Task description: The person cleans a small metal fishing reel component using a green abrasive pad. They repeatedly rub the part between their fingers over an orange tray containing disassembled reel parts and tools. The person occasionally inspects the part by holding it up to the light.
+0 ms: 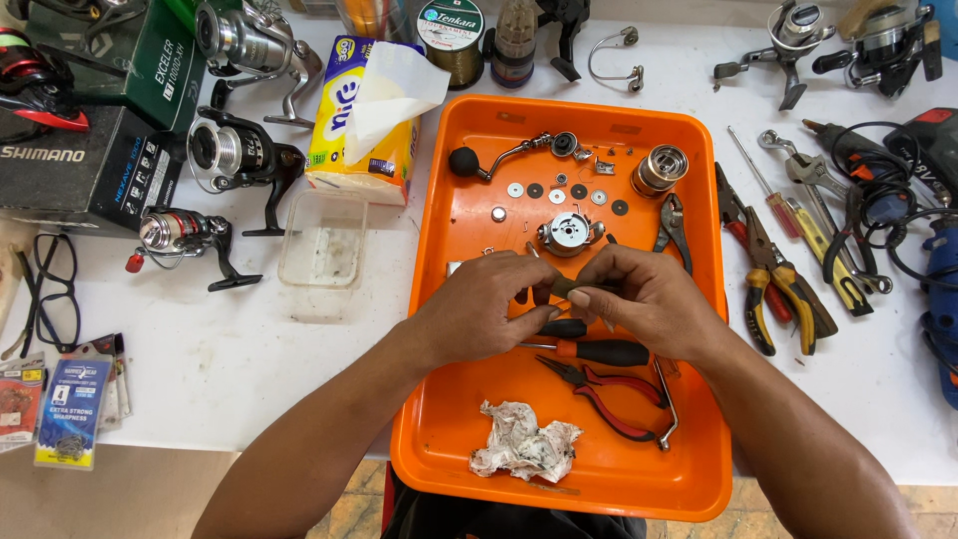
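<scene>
At the centre of the frame, over the orange tray (449, 419), the left hand (479, 304) and right hand (644, 299) meet, both pinching a small dark part (571, 287) between fingertips. Just below them lie a screwdriver (599, 351) and red pliers (604, 389), with a crumpled tissue (524, 449) lower still. A reel body (569, 235) sits just above the hands, and a spool (660, 170) toward the tray's upper right.
</scene>
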